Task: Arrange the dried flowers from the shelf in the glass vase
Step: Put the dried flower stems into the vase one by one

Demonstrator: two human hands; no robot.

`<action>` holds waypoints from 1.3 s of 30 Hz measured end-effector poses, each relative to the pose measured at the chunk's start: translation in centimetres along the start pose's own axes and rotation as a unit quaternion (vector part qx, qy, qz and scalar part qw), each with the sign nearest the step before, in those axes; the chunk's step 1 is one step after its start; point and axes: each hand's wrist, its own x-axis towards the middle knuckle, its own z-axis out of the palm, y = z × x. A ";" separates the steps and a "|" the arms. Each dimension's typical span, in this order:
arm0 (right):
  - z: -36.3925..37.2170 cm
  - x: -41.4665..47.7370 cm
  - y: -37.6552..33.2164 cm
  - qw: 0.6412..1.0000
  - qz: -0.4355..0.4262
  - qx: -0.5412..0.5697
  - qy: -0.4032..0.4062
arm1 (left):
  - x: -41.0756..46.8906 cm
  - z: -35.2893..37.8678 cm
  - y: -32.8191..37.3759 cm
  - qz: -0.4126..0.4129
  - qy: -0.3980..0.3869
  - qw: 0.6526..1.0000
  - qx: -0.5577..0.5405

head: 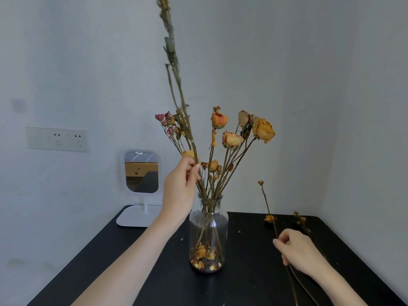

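A clear glass vase [208,235] stands on the black table [249,272], holding several dried orange and pink roses [262,129], with loose petals at its bottom. My left hand [180,186] pinches a tall greenish dried stem [174,69] just above the vase mouth; the stem's lower end sits in the vase and its top runs out of view. To the right, my right hand [299,250] grips a thin dried stem [266,202] with small orange buds, raised off the table. Another dried sprig [301,221] lies on the table behind that hand.
A white standing mirror [141,171] sits at the table's back left corner. A wall socket panel [58,139] is on the left wall. White walls meet in a corner close behind the vase. Petal crumbs dot the tabletop.
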 end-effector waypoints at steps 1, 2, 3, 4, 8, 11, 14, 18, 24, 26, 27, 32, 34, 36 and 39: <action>-0.1 0.0 0.0 1.000 0.001 0.000 0.000 | -0.1 0.1 -0.2 0.007 -0.004 1.000 0.023; -0.1 0.0 0.0 1.000 0.003 -0.001 -0.001 | -0.3 0.3 -0.4 0.015 -0.007 0.999 0.044; -0.1 0.0 0.0 1.000 0.004 -0.002 0.000 | -0.4 0.4 -0.5 0.023 -0.009 0.998 0.060; -0.1 0.0 0.0 1.000 0.005 -0.003 0.000 | -0.5 0.5 -0.6 0.029 -0.010 0.997 0.073; 0.2 0.1 0.1 1.000 0.005 -0.002 -0.003 | -0.3 0.9 -0.5 0.037 -0.003 0.993 0.112; 0.5 0.3 0.2 1.000 0.008 0.004 -0.003 | -0.2 1.3 -0.7 0.034 -0.002 0.989 0.144; 0.7 0.4 0.1 1.000 0.012 0.003 -0.010 | -0.9 1.9 -1.7 -0.003 -0.044 0.984 0.172; 0.8 0.6 0.3 1.000 0.014 0.000 -0.011 | -2.0 2.5 -2.8 -0.045 -0.094 0.983 0.152; 0.7 0.7 0.4 1.000 0.017 0.002 -0.007 | -1.2 2.1 -1.4 -0.031 0.007 0.999 0.002; 0.8 0.7 0.3 1.000 0.020 0.005 -0.012 | -1.0 2.0 -1.1 -0.031 0.020 0.999 -0.018; 0.9 0.7 0.2 1.000 0.020 0.005 -0.013 | -1.0 2.0 -1.1 -0.035 0.012 0.999 -0.022; 1.2 0.8 0.0 1.000 0.013 0.009 -0.014 | -1.0 2.4 -1.6 -0.077 -0.064 0.995 -0.004; 1.1 0.9 0.0 1.000 0.011 0.012 -0.012 | -1.1 2.4 -1.6 -0.065 -0.031 0.997 -0.006; 1.0 1.0 0.1 1.000 0.004 0.016 -0.007 | -1.1 2.2 -1.4 -0.041 0.013 0.999 -0.012; 0.9 1.2 0.2 1.000 -0.010 0.019 0.002 | -0.7 2.3 -1.6 -0.057 -0.007 0.998 0.000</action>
